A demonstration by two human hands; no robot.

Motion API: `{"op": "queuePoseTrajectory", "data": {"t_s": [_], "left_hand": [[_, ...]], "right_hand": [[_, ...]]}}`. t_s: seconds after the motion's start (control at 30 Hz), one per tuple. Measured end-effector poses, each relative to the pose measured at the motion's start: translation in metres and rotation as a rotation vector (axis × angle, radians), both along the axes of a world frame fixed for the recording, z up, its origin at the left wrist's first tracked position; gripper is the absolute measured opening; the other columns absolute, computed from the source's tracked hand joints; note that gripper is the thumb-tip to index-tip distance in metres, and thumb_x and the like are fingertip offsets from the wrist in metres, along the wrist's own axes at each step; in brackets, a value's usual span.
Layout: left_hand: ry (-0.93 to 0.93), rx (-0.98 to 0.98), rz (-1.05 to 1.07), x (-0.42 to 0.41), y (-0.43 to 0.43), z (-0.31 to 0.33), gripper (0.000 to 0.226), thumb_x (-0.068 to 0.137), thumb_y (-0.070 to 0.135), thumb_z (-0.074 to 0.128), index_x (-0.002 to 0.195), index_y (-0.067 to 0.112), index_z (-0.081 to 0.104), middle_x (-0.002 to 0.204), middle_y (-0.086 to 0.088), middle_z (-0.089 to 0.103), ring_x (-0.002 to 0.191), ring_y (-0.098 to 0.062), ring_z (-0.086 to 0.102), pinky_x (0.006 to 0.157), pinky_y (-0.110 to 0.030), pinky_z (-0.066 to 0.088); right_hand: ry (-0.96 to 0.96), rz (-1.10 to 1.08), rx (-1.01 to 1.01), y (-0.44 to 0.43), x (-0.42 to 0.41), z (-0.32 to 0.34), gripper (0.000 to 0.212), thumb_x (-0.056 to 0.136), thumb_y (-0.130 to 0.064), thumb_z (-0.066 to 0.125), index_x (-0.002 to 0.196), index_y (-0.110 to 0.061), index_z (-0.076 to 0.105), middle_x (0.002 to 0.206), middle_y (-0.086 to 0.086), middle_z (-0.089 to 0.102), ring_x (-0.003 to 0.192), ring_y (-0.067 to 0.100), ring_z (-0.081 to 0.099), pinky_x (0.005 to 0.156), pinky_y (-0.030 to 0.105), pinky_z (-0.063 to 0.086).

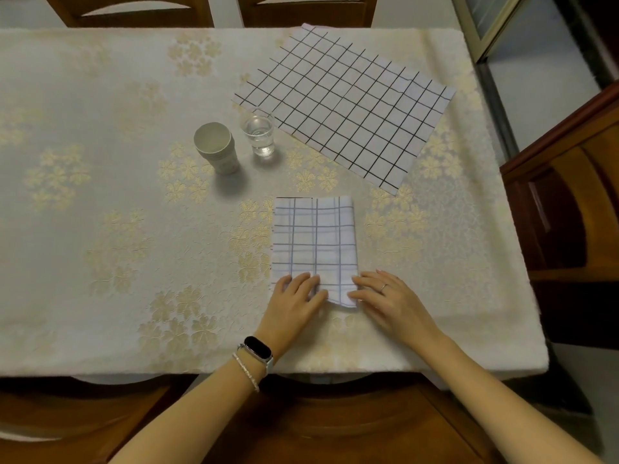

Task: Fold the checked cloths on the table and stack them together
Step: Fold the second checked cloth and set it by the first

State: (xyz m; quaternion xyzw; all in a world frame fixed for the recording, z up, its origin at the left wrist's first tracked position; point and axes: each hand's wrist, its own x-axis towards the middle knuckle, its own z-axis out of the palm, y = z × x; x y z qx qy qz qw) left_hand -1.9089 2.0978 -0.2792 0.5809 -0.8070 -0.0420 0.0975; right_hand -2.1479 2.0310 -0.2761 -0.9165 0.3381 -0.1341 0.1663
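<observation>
Two flat, unclenched hands, the left hand and right hand, pressed the folded cloth at its near edge. Folding the spread cloth likely came next.

One wide-angle camera on the person's head looks forward and steeply down across the table. It sits near: the left hand and right hand lie at lower centre, and chair backs line the top edge.
</observation>
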Motion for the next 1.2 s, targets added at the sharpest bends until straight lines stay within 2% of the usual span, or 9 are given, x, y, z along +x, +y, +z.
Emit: {"op": "queuePoseTrajectory", "data": {"t_s": [0.13, 0.27, 0.53, 0.63, 0.77, 0.87, 0.97, 1.07, 1.2], "left_hand": [[0.064, 0.068, 0.090, -0.003, -0.001, 0.005, 0.039, 0.066, 0.007, 0.084, 0.101, 0.014, 0.068, 0.117, -0.008, 0.069, 0.110, -0.028, 0.065, 0.091, -0.044, 0.053], [0.148, 0.070, 0.137, -0.007, -0.004, 0.015, 0.035, 0.068, 0.009, 0.085, 0.098, 0.016, 0.069, 0.109, -0.004, 0.072, 0.102, -0.024, 0.068, 0.084, -0.038, 0.055], [0.221, 0.008, 0.087, 0.003, -0.007, 0.027, 0.028, 0.076, 0.009, 0.079, 0.100, 0.014, 0.067, 0.097, -0.002, 0.073, 0.084, -0.021, 0.070, 0.072, -0.031, 0.056], [0.248, 0.008, 0.027, 0.012, -0.009, 0.030, 0.016, 0.088, 0.024, 0.063, 0.104, 0.018, 0.064, 0.099, 0.003, 0.071, 0.086, -0.017, 0.067, 0.079, -0.030, 0.052], [0.276, 0.090, 0.058, 0.039, -0.010, 0.028, 0.040, 0.085, 0.044, 0.064, 0.118, 0.024, 0.057, 0.113, 0.008, 0.068, 0.103, -0.010, 0.064, 0.103, -0.037, 0.045], [0.397, 0.160, 0.137, 0.059, -0.012, 0.026, 0.041, 0.081, 0.032, 0.071, 0.118, 0.021, 0.058, 0.109, 0.004, 0.069, 0.097, -0.016, 0.066, 0.094, -0.039, 0.051], [0.638, 0.274, 0.317, 0.073, -0.017, 0.025, 0.028, 0.086, 0.032, 0.065, 0.112, 0.024, 0.060, 0.103, 0.006, 0.070, 0.088, -0.014, 0.066, 0.074, -0.039, 0.057], [0.743, 0.255, 0.430, 0.075, -0.025, 0.020, 0.013, 0.092, 0.024, 0.061, 0.104, 0.028, 0.063, 0.094, 0.001, 0.072, 0.082, -0.019, 0.066, 0.071, -0.042, 0.056], [0.756, 0.261, 0.574, 0.071, -0.043, 0.015, 0.008, 0.093, 0.019, 0.063, 0.090, 0.012, 0.063, 0.076, -0.004, 0.067, 0.068, -0.024, 0.062, 0.064, -0.038, 0.054]], "right_hand": [[0.009, -0.020, 0.008, 0.001, -0.002, -0.003, 0.044, 0.082, -0.003, 0.070, 0.124, -0.017, 0.066, 0.136, 0.006, 0.060, 0.128, 0.025, 0.054, 0.111, 0.043, 0.040], [-0.039, -0.040, -0.042, -0.005, 0.013, -0.002, 0.037, 0.087, -0.005, 0.064, 0.124, -0.012, 0.066, 0.135, 0.008, 0.061, 0.130, 0.026, 0.054, 0.113, 0.043, 0.038], [-0.067, -0.084, -0.035, -0.022, 0.029, -0.007, 0.054, 0.071, 0.015, 0.067, 0.121, -0.006, 0.068, 0.128, 0.013, 0.065, 0.123, 0.029, 0.060, 0.110, 0.044, 0.040], [-0.075, -0.106, 0.032, -0.022, 0.026, -0.007, 0.039, 0.086, -0.002, 0.052, 0.120, -0.010, 0.068, 0.128, 0.011, 0.066, 0.121, 0.025, 0.062, 0.107, 0.044, 0.044], [-0.125, -0.186, 0.243, -0.021, 0.027, 0.002, 0.045, 0.086, 0.009, 0.059, 0.123, -0.016, 0.068, 0.134, 0.007, 0.062, 0.127, 0.017, 0.054, 0.111, 0.035, 0.036], [-0.178, -0.264, 0.372, -0.024, 0.028, 0.007, 0.044, 0.091, 0.006, 0.055, 0.123, -0.022, 0.067, 0.134, 0.003, 0.062, 0.125, 0.012, 0.053, 0.107, 0.029, 0.041], [-0.223, -0.360, 0.440, -0.028, 0.031, 0.014, 0.031, 0.096, -0.002, 0.054, 0.119, -0.017, 0.068, 0.115, 0.001, 0.070, 0.104, 0.012, 0.064, 0.092, 0.023, 0.049], [-0.246, -0.451, 0.483, -0.033, 0.036, 0.019, 0.013, 0.097, -0.014, 0.056, 0.100, -0.012, 0.068, 0.080, -0.003, 0.064, 0.068, 0.004, 0.055, 0.064, 0.024, 0.043], [-0.303, -0.574, 0.471, -0.045, 0.045, 0.017, 0.014, 0.095, -0.025, 0.060, 0.087, -0.014, 0.063, 0.074, 0.000, 0.064, 0.068, 0.016, 0.059, 0.063, 0.033, 0.048]]}}
